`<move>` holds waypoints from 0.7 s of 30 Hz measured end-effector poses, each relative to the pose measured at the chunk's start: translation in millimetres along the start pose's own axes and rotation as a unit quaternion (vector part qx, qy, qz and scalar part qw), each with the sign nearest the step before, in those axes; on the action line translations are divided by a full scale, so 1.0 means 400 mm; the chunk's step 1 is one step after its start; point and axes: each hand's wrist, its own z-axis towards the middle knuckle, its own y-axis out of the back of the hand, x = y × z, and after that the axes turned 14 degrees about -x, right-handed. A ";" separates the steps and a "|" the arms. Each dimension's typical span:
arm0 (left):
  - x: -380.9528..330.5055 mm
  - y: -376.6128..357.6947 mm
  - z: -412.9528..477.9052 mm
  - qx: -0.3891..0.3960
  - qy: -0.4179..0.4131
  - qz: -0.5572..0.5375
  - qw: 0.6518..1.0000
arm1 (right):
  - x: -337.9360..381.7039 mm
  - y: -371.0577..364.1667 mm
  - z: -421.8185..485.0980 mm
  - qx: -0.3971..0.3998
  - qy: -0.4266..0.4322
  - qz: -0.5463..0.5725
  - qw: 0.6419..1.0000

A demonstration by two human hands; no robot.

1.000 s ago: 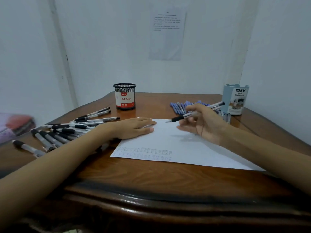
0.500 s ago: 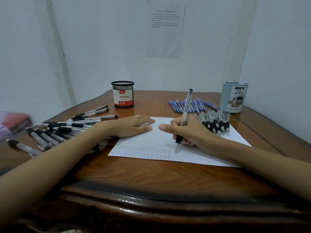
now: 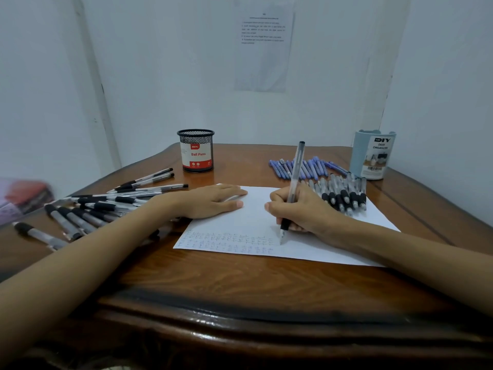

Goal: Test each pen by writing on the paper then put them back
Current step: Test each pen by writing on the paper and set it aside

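The pen (image 3: pixel 294 177) stands just right of frame centre, nearly upright. Its long axis runs from the dark end cap at the top, leaning slightly right, down to the tip at lower left. The tip is down on the paper (image 3: pixel 333 249), at the right end of several rows of faint scribbles. It has a clear barrel, a black grip sleeve and a pale cone tip (the ink colour cannot be told). The right hand (image 3: pixel 301 212) holds it with fingers curled round the grip and the thumb stretched leftward. The left hand (image 3: pixel 213 200) lies flat on the paper's upper left corner, fingers straight and close together.

Loose black-grip pens (image 3: pixel 106 204) spread across the left of the wooden table (image 3: pixel 240 284). A second row (image 3: pixel 344 194) lies on the sheet's upper right corner, with blue pens (image 3: pixel 309 166) behind it. A mesh cup (image 3: pixel 196 150) and a blue organizer (image 3: pixel 372 154) stand toward the back.
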 end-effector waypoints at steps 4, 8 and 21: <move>-0.001 0.001 -0.001 0.001 -0.004 0.006 1.000 | -0.001 0.004 -0.002 0.000 -0.016 0.010 1.000; -0.001 0.000 0.000 0.000 -0.003 0.007 1.000 | 0.000 0.002 -0.004 -0.013 -0.004 -0.002 1.000; -0.001 0.002 0.001 0.002 -0.005 0.010 1.000 | -0.004 0.000 0.005 -0.032 -0.015 0.002 0.999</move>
